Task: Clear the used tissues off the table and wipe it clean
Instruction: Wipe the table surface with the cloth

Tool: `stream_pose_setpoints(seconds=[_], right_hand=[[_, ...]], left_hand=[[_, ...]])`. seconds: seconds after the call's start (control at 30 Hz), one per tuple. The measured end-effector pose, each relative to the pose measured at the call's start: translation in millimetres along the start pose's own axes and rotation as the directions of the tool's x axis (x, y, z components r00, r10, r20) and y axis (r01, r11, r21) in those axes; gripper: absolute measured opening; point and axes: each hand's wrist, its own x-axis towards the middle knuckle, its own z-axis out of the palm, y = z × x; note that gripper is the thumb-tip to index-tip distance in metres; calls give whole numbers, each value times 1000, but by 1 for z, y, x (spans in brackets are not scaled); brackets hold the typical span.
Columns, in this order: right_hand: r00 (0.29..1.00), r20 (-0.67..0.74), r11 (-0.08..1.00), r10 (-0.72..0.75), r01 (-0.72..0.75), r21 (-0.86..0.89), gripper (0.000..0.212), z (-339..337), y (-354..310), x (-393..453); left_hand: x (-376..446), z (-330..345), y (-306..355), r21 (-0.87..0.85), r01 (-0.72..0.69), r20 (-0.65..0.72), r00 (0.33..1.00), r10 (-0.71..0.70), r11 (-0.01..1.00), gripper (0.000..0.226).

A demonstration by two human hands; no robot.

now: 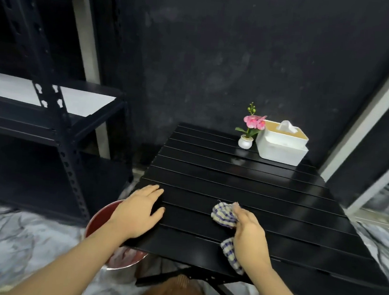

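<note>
A black slatted table (244, 184) fills the middle of the view. My right hand (250, 237) presses a blue-and-cream checked cloth (223, 214) onto the near part of the table, with one end of the cloth hanging out below the wrist. My left hand (139, 210) lies flat with fingers spread on the table's near left corner, holding nothing. Just below that corner stands a red-lined round bin (102, 217) with crumpled whitish tissues (124, 256) in it. I see no loose tissue on the tabletop.
At the table's far end stand a white tissue box (281, 146) with a tissue sticking up and a small white pot of pink flowers (245, 141). A black metal shelf rack (50, 116) stands to the left. Crinkled silver sheeting (20, 245) covers the floor.
</note>
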Motion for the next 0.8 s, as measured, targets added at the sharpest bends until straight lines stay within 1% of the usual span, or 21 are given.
stream_pose_setpoints(seconds=[0.07, 0.17, 0.33, 0.43, 0.53, 0.8], right_hand=[[999, 39, 999, -24, 25, -23, 47, -2, 7, -3], [995, 94, 999, -22, 26, -38, 40, -4, 9, -4], [989, 145, 999, -20, 25, -37, 39, -11, 19, -6], [991, 120, 998, 57, -58, 0, 38, -19, 32, -12], [995, 69, 995, 71, -66, -80, 39, -31, 48, -17], [983, -39, 972, 180, -184, -144, 37, -77, 92, -28]], left_hand=[[-1, 6, 2, -21, 20, -7, 1000, -20, 1000, 55], [-2, 9, 2, -43, 26, -25, 999, -27, 999, 54], [-2, 11, 3, -44, 23, -34, 999, -25, 999, 54], [-2, 11, 3, -43, 27, -29, 999, -28, 999, 54], [-4, 12, 4, -34, 30, -33, 999, -31, 999, 53], [-4, 12, 5, -21, 29, -24, 999, -30, 999, 53]])
